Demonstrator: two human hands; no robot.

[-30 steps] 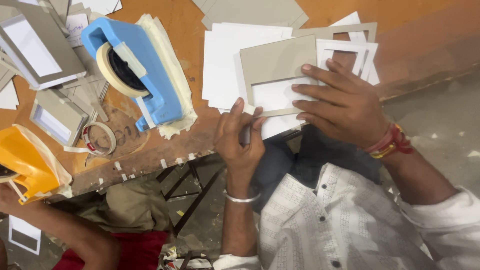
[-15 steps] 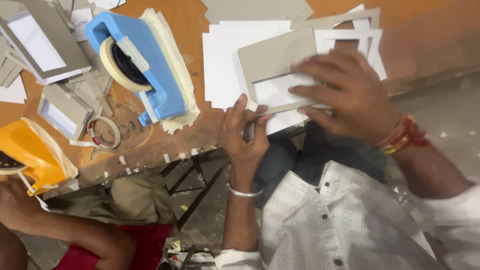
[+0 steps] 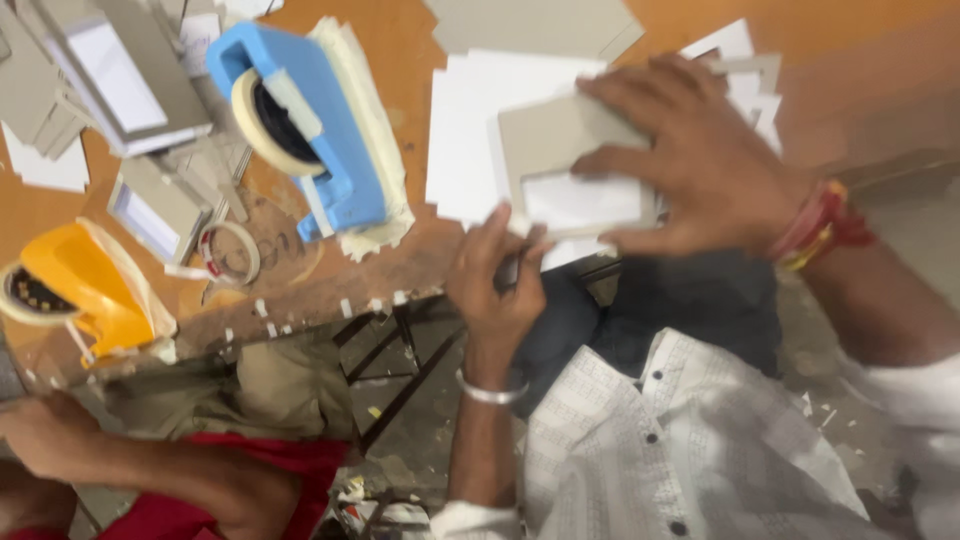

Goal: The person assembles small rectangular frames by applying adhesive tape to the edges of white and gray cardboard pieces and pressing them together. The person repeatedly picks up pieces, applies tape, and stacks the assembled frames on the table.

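At counter [image 3: 850,60] edge, grey card frame [image 3: 560,150] lies on white sheet stack [image 3: 465,130]. Right hand [image 3: 690,150] spread flat, pressing frame down, grasping nothing. Left hand [image 3: 495,285] pinches frame's lower edge from below. White insert shows in window; seems partly assembled. Blue tape dispenser [image 3: 320,130] stands untouched; finished-looking frames [image 3: 120,80] piled far left.

A: Item one, card frame [image 3: 560,150]: position?
B: On the sheet stack [image 3: 465,140] at the table [image 3: 420,260] edge; right hand [image 3: 690,160] on top, left hand [image 3: 497,285] at its near-left corner.
A: Left of the stack?
B: Large tape dispenser [image 3: 300,130]; further left, a tape roll [image 3: 228,252] and small frames [image 3: 150,205].
A: Far left edge?
B: Second dispenser [image 3: 75,285], another person's arm [image 3: 110,460] below it
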